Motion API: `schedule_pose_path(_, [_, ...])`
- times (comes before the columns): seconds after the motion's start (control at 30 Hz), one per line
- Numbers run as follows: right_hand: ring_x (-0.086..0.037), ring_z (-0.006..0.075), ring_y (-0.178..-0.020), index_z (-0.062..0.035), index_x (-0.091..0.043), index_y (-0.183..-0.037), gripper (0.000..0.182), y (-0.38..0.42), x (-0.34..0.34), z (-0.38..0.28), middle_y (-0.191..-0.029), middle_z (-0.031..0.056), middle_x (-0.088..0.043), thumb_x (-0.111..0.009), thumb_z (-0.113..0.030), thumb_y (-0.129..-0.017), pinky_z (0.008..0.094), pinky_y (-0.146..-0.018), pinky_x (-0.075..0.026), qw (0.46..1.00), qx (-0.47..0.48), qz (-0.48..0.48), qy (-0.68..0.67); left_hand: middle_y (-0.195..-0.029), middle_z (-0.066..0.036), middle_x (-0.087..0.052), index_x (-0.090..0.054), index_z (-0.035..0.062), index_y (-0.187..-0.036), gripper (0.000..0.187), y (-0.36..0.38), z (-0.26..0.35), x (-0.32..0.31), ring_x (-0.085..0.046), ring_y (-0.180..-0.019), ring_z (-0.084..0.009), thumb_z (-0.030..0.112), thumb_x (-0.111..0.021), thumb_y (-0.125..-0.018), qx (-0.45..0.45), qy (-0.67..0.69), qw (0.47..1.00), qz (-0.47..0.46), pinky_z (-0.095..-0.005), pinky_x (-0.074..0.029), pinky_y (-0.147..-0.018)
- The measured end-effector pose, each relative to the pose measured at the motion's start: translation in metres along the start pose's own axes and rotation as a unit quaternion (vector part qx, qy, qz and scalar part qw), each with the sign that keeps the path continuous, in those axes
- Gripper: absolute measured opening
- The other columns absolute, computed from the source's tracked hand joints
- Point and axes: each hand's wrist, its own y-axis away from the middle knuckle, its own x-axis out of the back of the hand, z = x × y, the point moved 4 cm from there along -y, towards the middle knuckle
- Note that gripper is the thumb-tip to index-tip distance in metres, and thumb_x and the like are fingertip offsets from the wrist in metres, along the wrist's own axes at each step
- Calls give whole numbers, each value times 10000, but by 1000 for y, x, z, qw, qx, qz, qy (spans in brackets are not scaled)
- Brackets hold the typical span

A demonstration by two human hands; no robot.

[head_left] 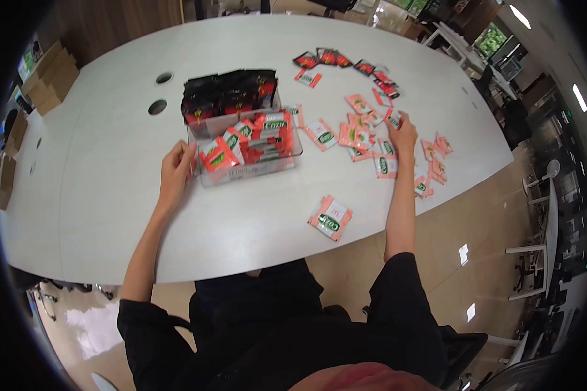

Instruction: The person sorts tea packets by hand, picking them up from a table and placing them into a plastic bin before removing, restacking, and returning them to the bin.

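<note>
My left hand (175,174) is at the left side of a clear plastic bin (248,171), its fingers curled against the wall. Black-and-red packets (225,98) stand upright in the back part of the bin. Red-and-white sachets (267,135) with green labels fill the front part, some leaning and some stacked. To the right, my right hand (403,135) pinches a red-and-white sachet (393,120) above a loose spread of pink-and-white sachets (357,135). A few pink sachets (439,171) lie right of my right wrist.
Several black-and-red packets (328,57) lie in an arc toward the far side of the white table (124,215). One small pile of sachets (331,217) is close to the front edge. Round cable holes (157,107) pierce the tabletop at left. Cardboard boxes (52,78) stand beyond it.
</note>
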Motion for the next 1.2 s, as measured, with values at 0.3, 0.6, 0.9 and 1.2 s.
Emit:
schedule_pose_path(0.3, [-696,353,-900,-79,-714,-1126,286,19,33,-44,-1010,156,-752,-739,-257,-904,451,-822,-512,993,66,83,56,-596,76,-411,-501,98,-756,391,-2,0,-2,-330,-544,-19,326,-605,-1057,-33,23,999,-4,-239,-246,-495])
schedule_pose_path(0.6, [-454,62,-706,-9,-652,-1038,185,190,127,-188,-820,-5,-576,-650,-194,-1027,245,-585,-349,929,-37,114,-351,-628,83,-391,-501,86,-760,376,-6,-5,-1,-301,-589,-19,298,-654,-1029,-34,60,997,-46,-242,-228,-523])
schedule_pose_path(0.9, [-671,122,-708,-26,-503,-1375,365,270,112,-234,-1018,104,-677,-597,-165,-1051,298,-592,-607,898,-136,38,-416,-625,90,-393,-518,89,-765,360,-5,-4,-1,-285,-594,-16,292,-676,-1016,-40,69,996,-28,-240,-221,-533])
schedule_pose_path(1.2, [-553,80,-531,-57,-560,-1372,316,269,109,-229,-910,92,-650,-546,-141,-1068,267,-507,-531,898,-72,24,-432,-612,79,-419,-541,80,-753,390,-5,-6,-1,-325,-578,-9,338,-672,-1016,-45,51,998,-12,-232,-247,-516])
